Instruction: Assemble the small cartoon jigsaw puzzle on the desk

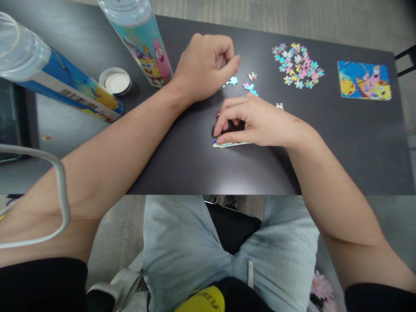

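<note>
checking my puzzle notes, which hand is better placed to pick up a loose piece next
Left, probably. The left hand has its fingertips right beside the nearest loose pieces on the table, while the right hand is busy holding the small joined patch.

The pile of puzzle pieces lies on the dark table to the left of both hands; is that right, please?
Not quite. In the head view, the pile of puzzle pieces lies on the dark table to the right of both hands, left hand and right hand alike.
</note>
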Motion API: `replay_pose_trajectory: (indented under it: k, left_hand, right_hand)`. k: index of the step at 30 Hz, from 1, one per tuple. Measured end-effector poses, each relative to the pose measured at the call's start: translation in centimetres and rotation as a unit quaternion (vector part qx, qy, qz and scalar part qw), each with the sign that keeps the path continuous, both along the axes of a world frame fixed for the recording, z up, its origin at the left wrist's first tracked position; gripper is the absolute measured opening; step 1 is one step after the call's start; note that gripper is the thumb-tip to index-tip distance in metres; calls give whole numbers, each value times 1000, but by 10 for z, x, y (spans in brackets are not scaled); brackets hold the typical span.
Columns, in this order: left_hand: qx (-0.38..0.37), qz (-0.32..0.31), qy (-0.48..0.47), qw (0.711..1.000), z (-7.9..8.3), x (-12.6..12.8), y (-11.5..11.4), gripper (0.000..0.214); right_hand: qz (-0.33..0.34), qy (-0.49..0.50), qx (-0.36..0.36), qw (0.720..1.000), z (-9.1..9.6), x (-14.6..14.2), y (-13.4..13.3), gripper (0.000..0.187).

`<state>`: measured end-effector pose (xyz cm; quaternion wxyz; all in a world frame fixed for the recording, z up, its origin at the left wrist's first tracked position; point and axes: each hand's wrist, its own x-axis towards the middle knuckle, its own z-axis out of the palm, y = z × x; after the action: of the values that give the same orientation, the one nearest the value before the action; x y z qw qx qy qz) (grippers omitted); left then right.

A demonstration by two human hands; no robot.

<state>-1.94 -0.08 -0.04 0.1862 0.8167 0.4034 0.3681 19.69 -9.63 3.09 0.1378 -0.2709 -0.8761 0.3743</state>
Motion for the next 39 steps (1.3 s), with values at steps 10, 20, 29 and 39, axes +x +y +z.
replay_pose_trajectory:
  k: [10,20,29,39]
  left_hand:
    - [13,2,-16,1000,-7,5,9,35]
    - [-7,6,-13,1000,-2,6,4,41]
    - [-8,11,2,1000,0,6,3,42]
    - [5,11,-9,1000,-1,6,4,40]
  right_hand:
    - [-5,-13,-17,1000,7,1,-1,34]
    - [7,-18,-25,1000,8,0,-3,30]
    - [15,-26,-7,1000,5,1,-3,36]
    - [8,-34,-7,999,7,0,-3,33]
